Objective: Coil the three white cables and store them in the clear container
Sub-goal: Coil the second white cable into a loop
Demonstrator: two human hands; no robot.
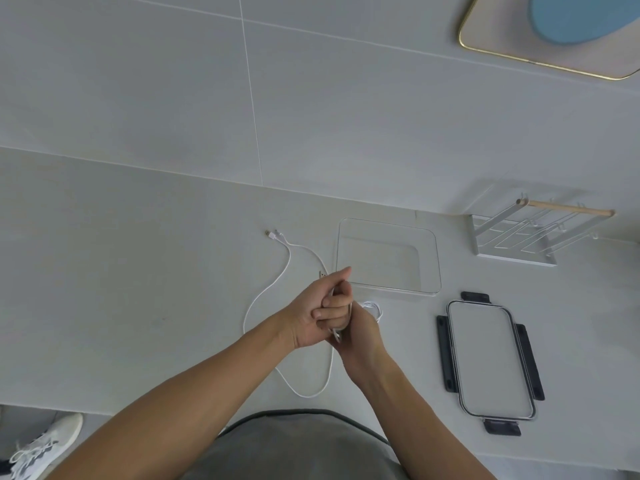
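My left hand (320, 311) and my right hand (360, 336) meet over the white table, both closed on a bundle of white cable (337, 332) pinched between them. Slack from that cable hangs in a loop (306, 393) toward the table's near edge. A second white cable (277, 278) lies loose on the table to the left, its USB plug (270, 234) at the far end. A small curl of cable (374, 306) shows just right of my hands. The clear container (429, 237) stands empty beyond my hands.
The container's lid (491, 358) with dark clips lies at the right. A white wire rack (519, 233) with a wooden bar stands at the back right against the tiled wall. A sneaker (41, 445) shows on the floor at lower left.
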